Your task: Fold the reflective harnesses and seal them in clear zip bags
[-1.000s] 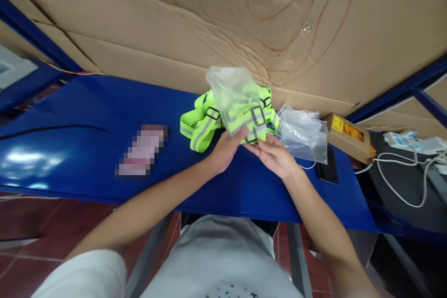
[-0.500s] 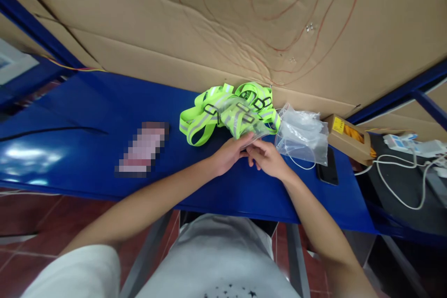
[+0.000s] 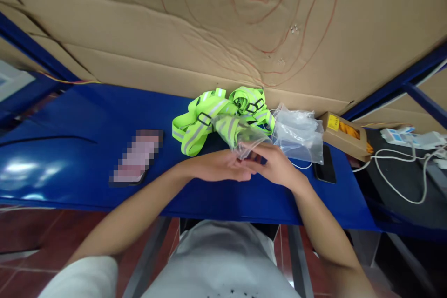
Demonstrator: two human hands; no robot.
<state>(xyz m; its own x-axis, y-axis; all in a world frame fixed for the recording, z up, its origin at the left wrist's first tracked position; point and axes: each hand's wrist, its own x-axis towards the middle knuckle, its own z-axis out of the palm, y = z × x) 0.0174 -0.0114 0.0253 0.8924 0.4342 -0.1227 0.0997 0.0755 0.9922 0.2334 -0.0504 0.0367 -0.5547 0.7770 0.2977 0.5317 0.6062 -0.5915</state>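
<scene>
A clear plastic bag [image 3: 240, 134] holding a folded neon-yellow reflective strap lies tilted over the blue table [image 3: 80, 116], its near end pinched between both my hands. My left hand [image 3: 218, 166] reaches in from the left with fingers together at the bag's near edge. Meeting it from the right, my right hand [image 3: 275, 164] has its fingers closed on the same edge. Just behind the bag lies a loose heap of neon-yellow reflective straps [image 3: 209, 114] with black buckles.
A pile of empty clear bags [image 3: 298, 132] lies right of the straps, a dark phone [image 3: 324, 171] beside it. A cardboard box [image 3: 344, 135] and white cables [image 3: 401, 167] sit at the far right. Another phone [image 3: 134, 156] lies at left. Cardboard sheeting [image 3: 209, 23] backs the table.
The bag with the strap, held upright a second ago, has been lowered and laid flat toward the table. Both hands have come together at its near edge.
</scene>
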